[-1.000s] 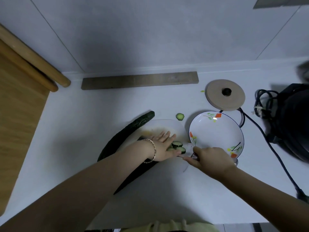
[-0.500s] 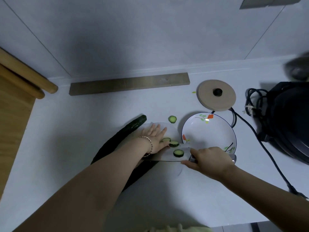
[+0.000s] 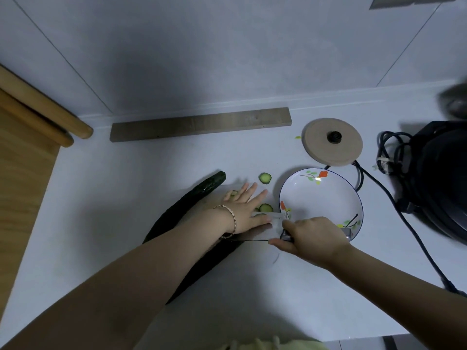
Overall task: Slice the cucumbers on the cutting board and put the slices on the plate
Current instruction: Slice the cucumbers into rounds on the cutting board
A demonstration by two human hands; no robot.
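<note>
Hands meet over a pale cutting board [image 3: 257,251] on a white table [image 3: 126,210]. The left hand [image 3: 246,210] lies flat on the board, fingers straight and spread, thumb on the blade of a knife [image 3: 274,228]. The right hand [image 3: 313,236] grips the knife's handle, fingers curled round it, at the near rim of a flower-painted plate [image 3: 323,198] just right of the board. One cucumber slice [image 3: 265,207] lies on the board between the left fingertips and the plate; a stray slice [image 3: 264,178] rests on the table beyond. A long dark cucumber [image 3: 192,198] lies slantwise along the board's left side, a second cucumber [image 3: 209,258] under the left forearm. A round wooden lid [image 3: 333,144] lies behind the plate.
</note>
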